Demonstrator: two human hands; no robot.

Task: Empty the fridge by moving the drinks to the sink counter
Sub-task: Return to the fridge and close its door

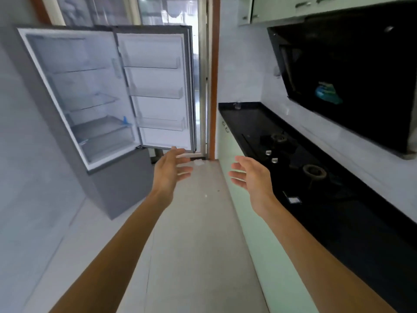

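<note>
Off at ten o'clock stands the tall grey metal fridge (126, 177), tilted in this wide view. Its white-lined door (158, 86) is swung fully open toward twelve o'clock, with clear glass shelves and clear door bins on show. All I can make out inside is a small blue object (124, 120) at the right end of a lower shelf. Just toward nine o'clock of centre, over the pale tiled floor (191, 222), the left hand (171, 170) reaches forward, palm turned inward. Its fingers (185, 171) are spread and loosely straight, holding nothing. The topmost fingertip lines up with the door's bottom edge; whether it touches I cannot tell. Just toward three o'clock of centre the right hand (250, 177) mirrors it, palm facing the left one, fingers (237, 175) relaxed and apart, nothing in them. At one o'clock a small clear glass (237, 105) sits at the far end of the glossy black surface (248, 118). A two-burner gas hob (314, 171) lies at three o'clock, and a slanted black hood (349, 64) hangs at two o'clock.
</note>
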